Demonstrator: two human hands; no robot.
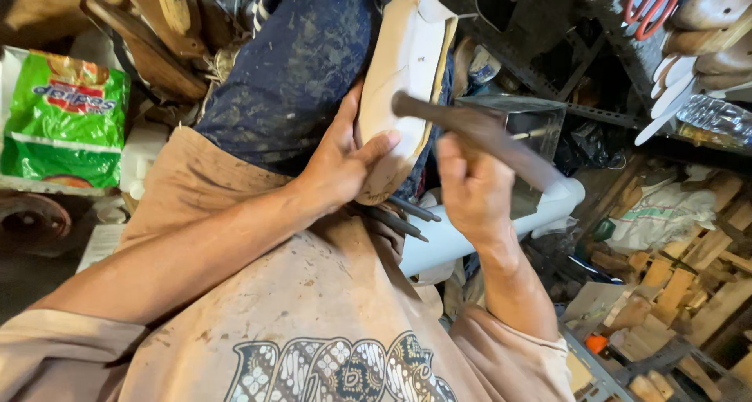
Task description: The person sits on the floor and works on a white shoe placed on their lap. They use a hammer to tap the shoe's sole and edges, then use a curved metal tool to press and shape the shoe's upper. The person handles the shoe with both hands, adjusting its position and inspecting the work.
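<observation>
While the shoe (407,81) rests sole-up on the person's knee, at 12 o'clock from the chest, the left hand (345,163) wraps its near end, thumb pressed across the pale sole, fingers closed around the edge. The right hand (470,194) is clenched on a hammer (470,132), whose dark, blurred shaft slants from the fist up toward 10 o'clock, its head just over the sole's edge beside the left thumb. The step in hand looks like hammering down the sole's edge. By the look of it, the next blow calls for a short, controlled stroke landing clear of the thumb, with the left hand holding the shoe firm against the knee. Two dark metal tools (403,214) lie in the lap at 6 o'clock from the shoe, over a white tube (501,222). A green packet (63,120) sits at 9 o'clock, wooden lasts (705,26) on a shelf at 2 o'clock, and wood offcuts (689,284) lie piled at 4 o'clock
</observation>
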